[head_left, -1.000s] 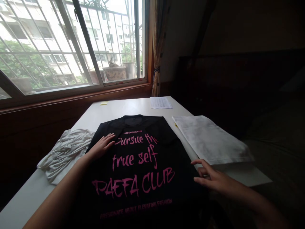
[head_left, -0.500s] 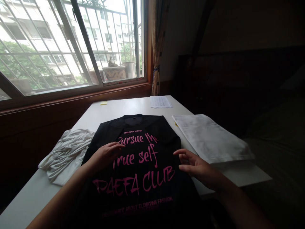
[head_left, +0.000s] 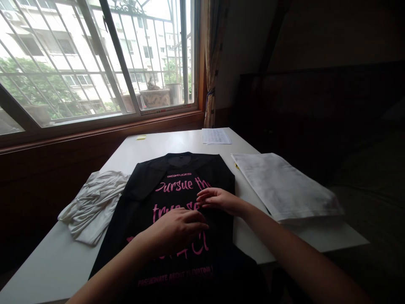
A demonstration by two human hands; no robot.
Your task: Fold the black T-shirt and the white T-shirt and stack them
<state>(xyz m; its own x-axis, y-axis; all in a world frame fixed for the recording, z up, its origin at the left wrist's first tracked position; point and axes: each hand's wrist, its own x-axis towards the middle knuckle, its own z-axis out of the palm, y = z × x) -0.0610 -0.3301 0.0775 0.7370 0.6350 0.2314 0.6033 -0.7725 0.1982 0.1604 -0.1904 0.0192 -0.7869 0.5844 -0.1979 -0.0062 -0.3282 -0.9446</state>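
Observation:
A black T-shirt (head_left: 180,164) with pink lettering lies flat on the white table, its collar toward the window. Its right side is turned inward over the front, covering the ends of the lower lines of print. My left hand (head_left: 182,228) rests palm down over the middle of the lettering, fingers stretched to the right. Just above and to the right of it, my right hand (head_left: 221,200) lies on the folded part, its fingers loosely extended toward the left. Neither hand appears to grip the cloth. The shirt's hem fades into shadow at the bottom.
On the white table (head_left: 164,143), a crumpled white cloth (head_left: 95,202) lies left of the shirt. A flat white fabric piece (head_left: 284,185) lies at the right edge. Papers (head_left: 217,136) and a yellow sticky note (head_left: 141,137) are at the far end, below a barred window (head_left: 95,63).
My right hand has moved left onto the shirt, and the shirt's right side is now folded inward over the print. My left hand has shifted right and nearer to me.

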